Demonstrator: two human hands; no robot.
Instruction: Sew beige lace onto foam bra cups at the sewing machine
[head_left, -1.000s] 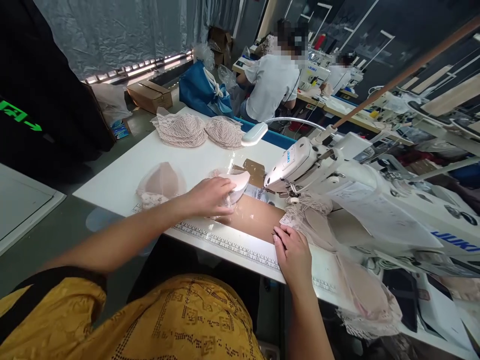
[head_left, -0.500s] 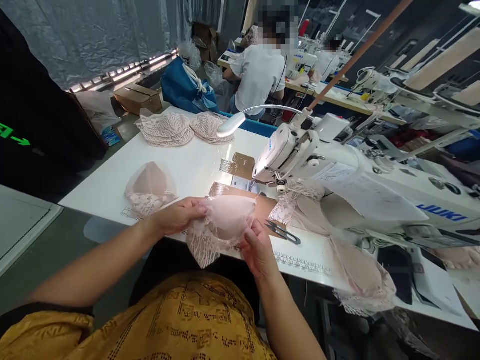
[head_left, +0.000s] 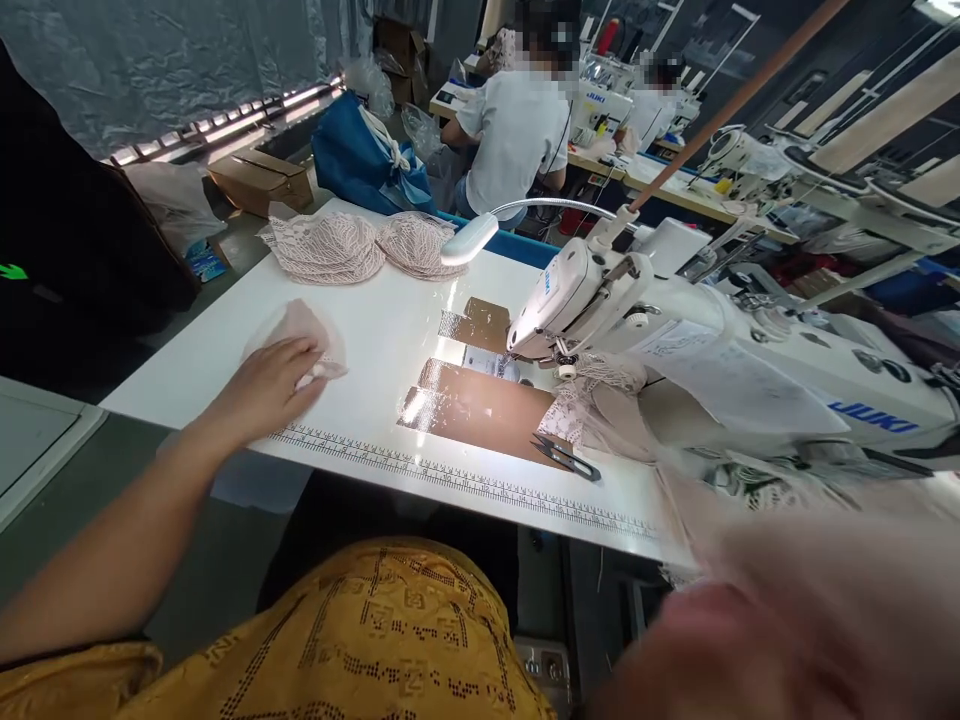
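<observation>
At the left of the table my left hand (head_left: pixel 281 385) is closed on a pale pink bra cup (head_left: pixel 300 320) with sheer edging, which lies on the white surface. My right hand (head_left: pixel 712 640) is at the lower right, heavily smeared by motion. A blurred pale pink piece of fabric (head_left: pixel 855 560) is against it; whether the fingers grip it cannot be made out. Between the hands are thread snips (head_left: pixel 566 458) and the sewing machine (head_left: pixel 555 295). A lace-trimmed cup piece (head_left: pixel 619 415) lies beside the machine's needle area.
Stacked lace cups (head_left: pixel 330 250) lie at the back of the table. A lamp (head_left: pixel 471 238) bends over the work area. A printed ruler (head_left: pixel 450 475) runs along the front edge. Beyond are a blue bag (head_left: pixel 360 160), a cardboard box (head_left: pixel 259 182) and a seated person (head_left: pixel 510 140).
The lace-edged cup held by both hands has left the middle. My left hand has moved left onto the other cup; my right hand has swung to the lower right with blurred pale fabric against it.
</observation>
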